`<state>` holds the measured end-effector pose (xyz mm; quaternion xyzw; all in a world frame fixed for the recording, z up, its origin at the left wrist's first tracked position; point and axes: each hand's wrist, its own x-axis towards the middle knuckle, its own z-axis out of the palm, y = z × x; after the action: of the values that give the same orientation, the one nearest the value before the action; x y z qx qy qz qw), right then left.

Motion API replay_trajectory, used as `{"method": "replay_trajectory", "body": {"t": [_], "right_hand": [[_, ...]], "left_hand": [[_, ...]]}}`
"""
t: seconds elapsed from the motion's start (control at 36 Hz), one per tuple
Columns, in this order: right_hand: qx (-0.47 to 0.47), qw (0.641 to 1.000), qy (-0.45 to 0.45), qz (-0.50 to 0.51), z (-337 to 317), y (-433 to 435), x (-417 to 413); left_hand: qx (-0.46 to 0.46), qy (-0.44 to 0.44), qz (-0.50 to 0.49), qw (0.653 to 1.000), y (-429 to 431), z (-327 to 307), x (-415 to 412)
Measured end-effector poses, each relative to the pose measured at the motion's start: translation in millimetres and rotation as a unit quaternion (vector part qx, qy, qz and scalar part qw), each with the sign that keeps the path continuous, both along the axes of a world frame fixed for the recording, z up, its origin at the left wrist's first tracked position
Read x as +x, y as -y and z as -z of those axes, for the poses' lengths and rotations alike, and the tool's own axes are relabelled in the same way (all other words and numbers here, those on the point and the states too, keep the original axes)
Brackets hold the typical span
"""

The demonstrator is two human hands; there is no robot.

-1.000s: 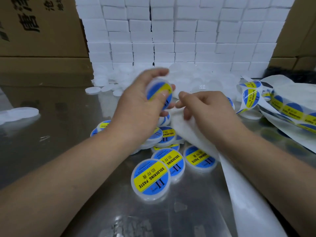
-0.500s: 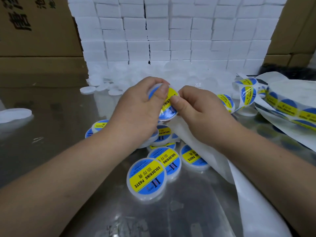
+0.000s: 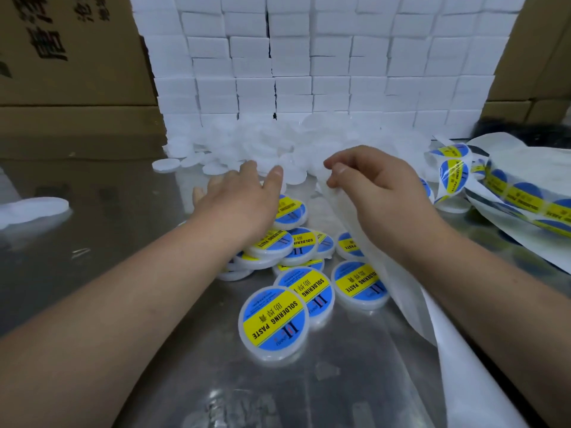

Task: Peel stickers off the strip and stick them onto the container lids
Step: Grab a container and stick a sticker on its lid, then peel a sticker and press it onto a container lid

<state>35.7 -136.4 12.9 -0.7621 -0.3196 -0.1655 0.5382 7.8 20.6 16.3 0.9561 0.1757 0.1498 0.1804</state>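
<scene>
Several white round lids with blue-and-yellow "SOLDERING PASTE" stickers [image 3: 273, 322] lie piled on the shiny metal table [image 3: 108, 227]. My left hand [image 3: 239, 200] reaches forward over that pile, fingers spread and empty, its fingertips at the edge of a heap of plain white lids [image 3: 262, 146]. My right hand [image 3: 374, 193] pinches the white backing strip [image 3: 463, 366], which trails down to the lower right. The strip with unpeeled stickers [image 3: 525, 199] curls at the right.
A wall of stacked white boxes [image 3: 324, 63] stands behind the plain lids. Brown cartons [image 3: 68, 57] flank it on both sides. One loose white lid [image 3: 34, 208] lies at the far left.
My left hand has let go of the stickered lid, which now lies on the pile, and has moved forward to the plain lids. My right hand has drawn back onto the backing strip.
</scene>
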Motion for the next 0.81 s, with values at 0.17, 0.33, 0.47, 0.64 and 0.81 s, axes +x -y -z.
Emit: {"method": "replay_trajectory", "body": {"t": [0.17, 0.33, 0.47, 0.64, 0.81], "right_hand": [[0.025, 0.998, 0.025, -0.052, -4.3, 2.6, -3.2], [0.058, 0.993, 0.013, -0.098, -9.9, 2.2, -8.5], [0.078, 0.986, -0.005, -0.148, -10.0, 1.8, -13.2], [0.068, 0.974, -0.015, -0.217, -9.0, 0.0, -20.3], [0.095, 0.964, -0.033, -0.247, -11.8, 0.8, -25.8]], "left_hand": [[-0.091, 0.188, 0.139, 0.968, 7.1, -4.9, -12.1], [-0.341, 0.147, 0.268, 0.889, 21.6, -8.1, -24.0], [-0.531, 0.144, 0.301, 0.779, 21.5, -14.2, -29.9], [-0.554, 0.123, 0.315, 0.761, 16.1, -13.8, -30.2], [-0.543, 0.184, 0.258, 0.778, 15.1, -14.6, -28.9]]}}
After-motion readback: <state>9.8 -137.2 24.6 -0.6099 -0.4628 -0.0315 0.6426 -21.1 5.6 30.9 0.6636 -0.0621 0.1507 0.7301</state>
